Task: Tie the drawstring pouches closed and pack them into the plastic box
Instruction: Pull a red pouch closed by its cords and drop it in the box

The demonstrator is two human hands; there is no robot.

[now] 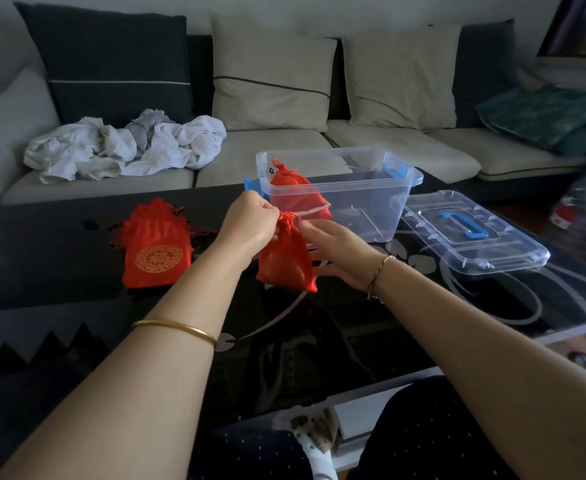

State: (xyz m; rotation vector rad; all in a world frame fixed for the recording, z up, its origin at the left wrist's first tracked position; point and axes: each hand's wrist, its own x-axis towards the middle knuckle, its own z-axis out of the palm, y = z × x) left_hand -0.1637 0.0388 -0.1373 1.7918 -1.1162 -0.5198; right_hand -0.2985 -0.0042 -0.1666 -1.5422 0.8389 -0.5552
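A red drawstring pouch (284, 261) hangs above the black glass table, its neck gathered. My left hand (250, 223) pinches that neck from the left. My right hand (336, 251) lies behind and to the right of the pouch with fingers extended, touching it. Further back, a clear plastic box (364, 188) with blue latches stands open; one tied red pouch (295, 192) leans inside its left end. A stack of flat red pouches (158, 251) with a gold emblem lies on the table to the left.
The box's clear lid (471, 233) with a blue handle lies to the right of the box. A sofa (284, 147) with cushions and a heap of white cloth (125, 147) runs behind the table (42, 258).
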